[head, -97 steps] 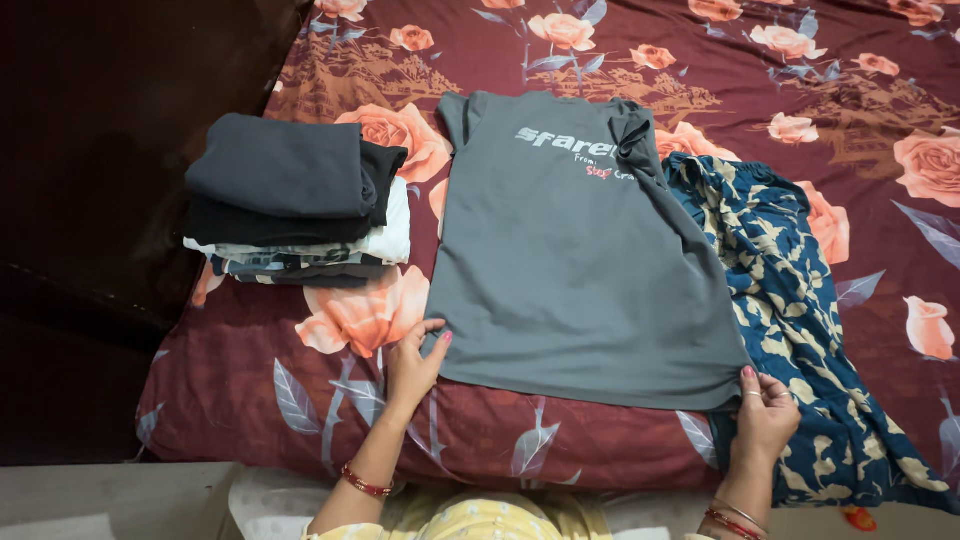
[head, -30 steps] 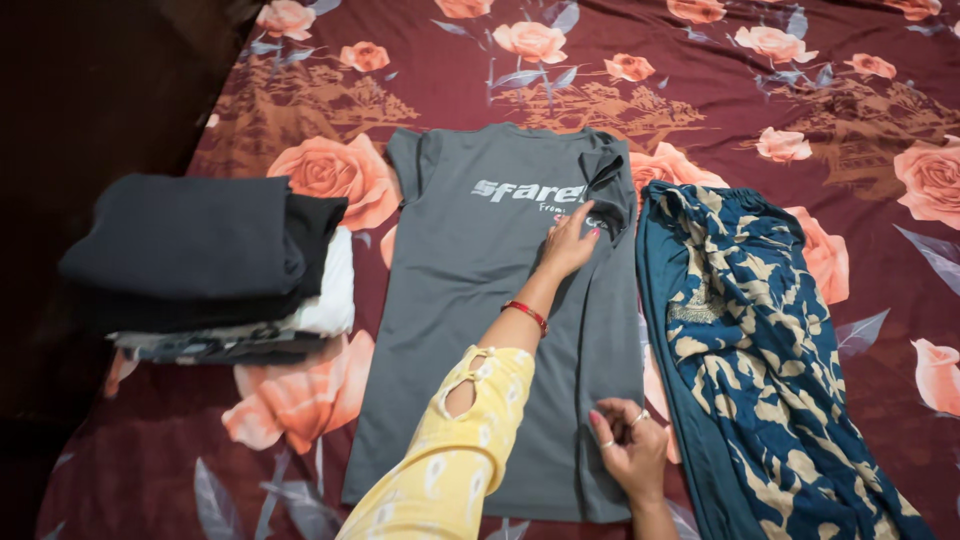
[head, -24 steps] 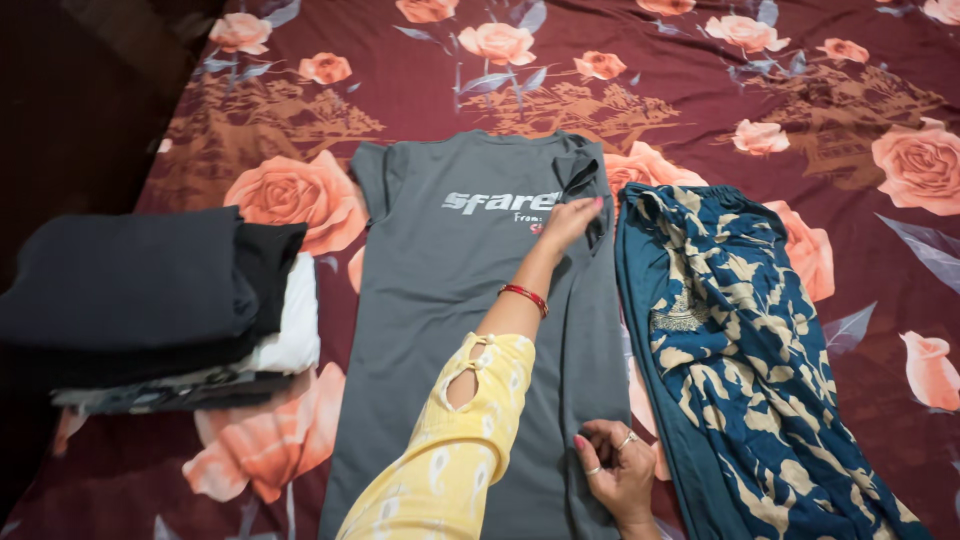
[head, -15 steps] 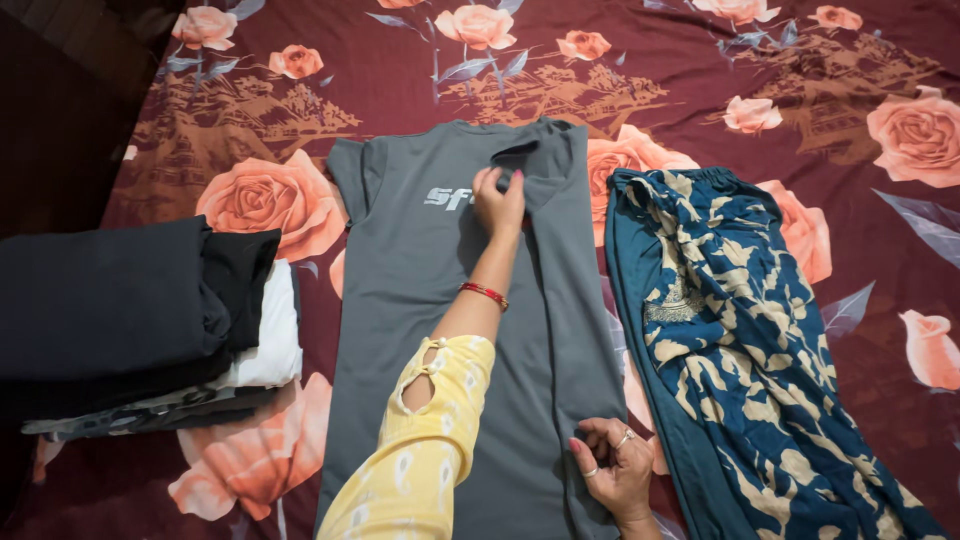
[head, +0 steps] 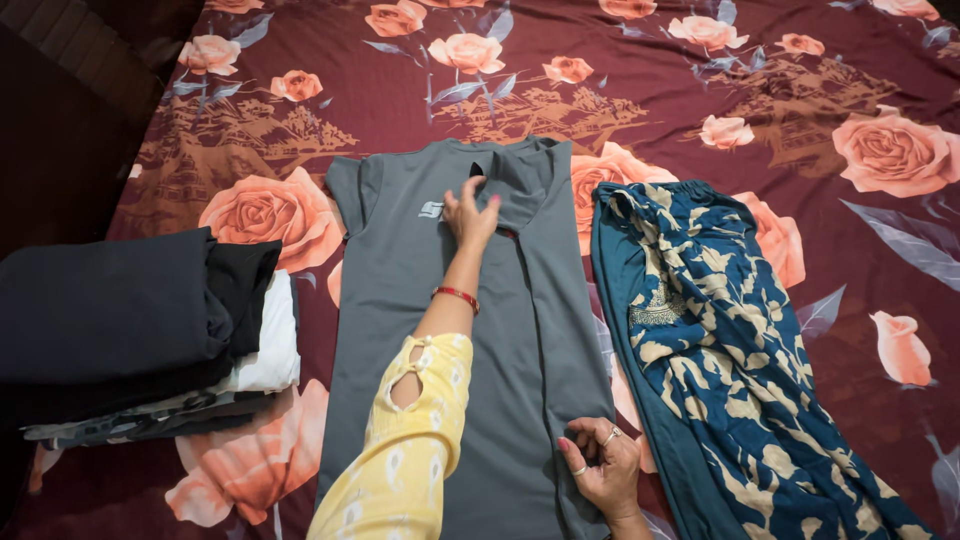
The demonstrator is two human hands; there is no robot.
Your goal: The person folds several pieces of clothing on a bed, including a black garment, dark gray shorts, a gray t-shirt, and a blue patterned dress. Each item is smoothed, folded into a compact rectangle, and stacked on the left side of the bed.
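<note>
A grey t-shirt (head: 395,290) lies flat on the bed, its right side folded over toward the middle. My left hand (head: 470,212) reaches across it and pinches the folded sleeve fabric near the chest, covering most of the white print. My right hand (head: 600,468), with a ring on it, grips the folded edge near the shirt's hem. A yellow sleeve covers my left upper arm.
A stack of folded clothes (head: 130,310), dark on top and white below, sits left of the shirt. A blue and cream patterned garment (head: 700,330) lies along its right. All rest on a maroon bedsheet with roses (head: 700,80). The bed's left edge drops into dark.
My left hand has carried the shirt's right sleeve leftward over the chest, covering the print. My right hand has stayed gripping the lower fold. The view has shifted a little.
</note>
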